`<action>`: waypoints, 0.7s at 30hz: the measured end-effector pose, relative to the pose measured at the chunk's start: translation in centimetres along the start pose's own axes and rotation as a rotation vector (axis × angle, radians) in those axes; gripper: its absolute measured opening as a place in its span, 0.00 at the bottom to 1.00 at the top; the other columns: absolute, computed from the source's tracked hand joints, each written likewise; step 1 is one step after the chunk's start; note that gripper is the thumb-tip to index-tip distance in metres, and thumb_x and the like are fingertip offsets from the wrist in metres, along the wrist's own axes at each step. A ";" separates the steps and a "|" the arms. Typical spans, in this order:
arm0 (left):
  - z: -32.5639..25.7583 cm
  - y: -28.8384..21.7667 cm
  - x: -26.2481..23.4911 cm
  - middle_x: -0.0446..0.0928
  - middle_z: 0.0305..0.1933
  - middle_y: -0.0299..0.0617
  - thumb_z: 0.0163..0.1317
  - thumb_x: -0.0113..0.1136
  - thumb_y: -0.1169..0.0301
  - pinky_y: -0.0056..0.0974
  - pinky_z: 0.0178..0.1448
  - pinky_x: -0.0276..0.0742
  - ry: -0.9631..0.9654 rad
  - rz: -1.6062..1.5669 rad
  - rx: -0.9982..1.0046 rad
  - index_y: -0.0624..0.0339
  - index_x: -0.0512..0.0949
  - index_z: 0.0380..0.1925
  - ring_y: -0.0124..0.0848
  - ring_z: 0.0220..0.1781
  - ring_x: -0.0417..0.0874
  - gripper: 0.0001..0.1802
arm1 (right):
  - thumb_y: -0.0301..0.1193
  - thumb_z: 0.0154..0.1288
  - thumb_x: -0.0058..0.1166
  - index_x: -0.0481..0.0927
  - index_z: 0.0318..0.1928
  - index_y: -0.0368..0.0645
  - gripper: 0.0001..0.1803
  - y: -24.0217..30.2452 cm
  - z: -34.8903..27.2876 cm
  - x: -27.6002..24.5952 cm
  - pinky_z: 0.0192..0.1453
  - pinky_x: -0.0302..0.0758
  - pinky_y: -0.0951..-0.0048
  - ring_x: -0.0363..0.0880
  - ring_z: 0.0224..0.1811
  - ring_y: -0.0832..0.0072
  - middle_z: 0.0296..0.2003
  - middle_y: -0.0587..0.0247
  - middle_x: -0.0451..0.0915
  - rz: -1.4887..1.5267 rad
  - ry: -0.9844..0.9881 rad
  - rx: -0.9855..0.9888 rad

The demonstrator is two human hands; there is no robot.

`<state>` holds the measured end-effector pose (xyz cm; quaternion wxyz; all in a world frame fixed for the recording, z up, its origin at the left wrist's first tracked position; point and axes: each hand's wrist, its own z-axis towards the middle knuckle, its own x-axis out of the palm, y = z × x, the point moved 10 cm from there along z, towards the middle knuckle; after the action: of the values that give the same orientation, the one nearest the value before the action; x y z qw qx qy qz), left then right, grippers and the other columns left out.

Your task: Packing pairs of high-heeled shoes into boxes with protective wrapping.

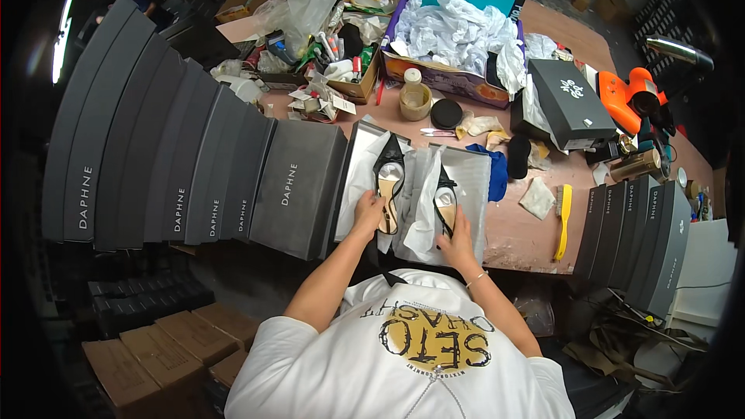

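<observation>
Two black pointed slingback shoes with beige insoles lie toes away from me, with white stuffing in their toes. The left shoe [389, 178] is over the tissue-lined left half of an opened shoebox [362, 138]. My left hand [368, 214] grips its left edge, the fingers closed. The right shoe [445, 199] rests on white tissue paper [420, 213] over the pale right half [474, 186]. My right hand [459, 244] holds this shoe by its right side near the heel. My palms hide parts of both shoes.
Dark shoeboxes [299, 178] stand in a long row at left, with more boxes [640, 225] at right. A yellow-handled brush [564, 221], white cloth [537, 198], jar [415, 99] and orange heat gun [621, 105] lie beyond. Behind sits a carton of crumpled paper [458, 35].
</observation>
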<state>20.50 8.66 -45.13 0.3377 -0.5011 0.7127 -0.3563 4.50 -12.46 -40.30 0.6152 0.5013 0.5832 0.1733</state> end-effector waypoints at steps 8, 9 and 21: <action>-8.1 -12.4 -0.9 0.76 0.33 0.39 0.70 0.44 0.63 0.29 0.34 0.72 0.215 -0.433 0.181 0.64 0.71 0.51 0.24 0.30 0.76 0.18 | 0.30 0.61 0.48 0.56 0.70 0.43 0.36 4.4 -3.0 -10.0 0.40 0.77 0.76 0.77 0.35 0.78 0.56 0.50 0.70 1.109 -0.139 0.251; -9.4 -12.4 0.6 0.77 0.33 0.41 0.70 0.44 0.59 0.30 0.34 0.73 0.364 -0.593 -0.013 0.62 0.71 0.50 0.26 0.30 0.77 0.19 | 0.36 0.61 0.48 0.60 0.67 0.40 0.34 5.5 -3.4 -9.8 0.41 0.77 0.72 0.76 0.38 0.75 0.54 0.52 0.72 1.389 -0.009 0.255; -19.4 -9.7 14.6 0.68 0.26 0.38 0.67 0.48 0.67 0.30 0.29 0.68 0.961 -1.482 -0.890 0.64 0.70 0.49 0.25 0.23 0.68 0.15 | 0.44 0.57 0.56 0.57 0.66 0.33 0.42 11.1 -5.6 -3.4 0.48 0.76 0.70 0.74 0.48 0.71 0.54 0.56 0.71 2.174 0.301 0.361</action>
<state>4.95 -4.35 -28.67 -0.5149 -0.7040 0.3489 -0.3428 2.80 -7.97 -28.35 -0.0233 0.8016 -0.0811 0.5918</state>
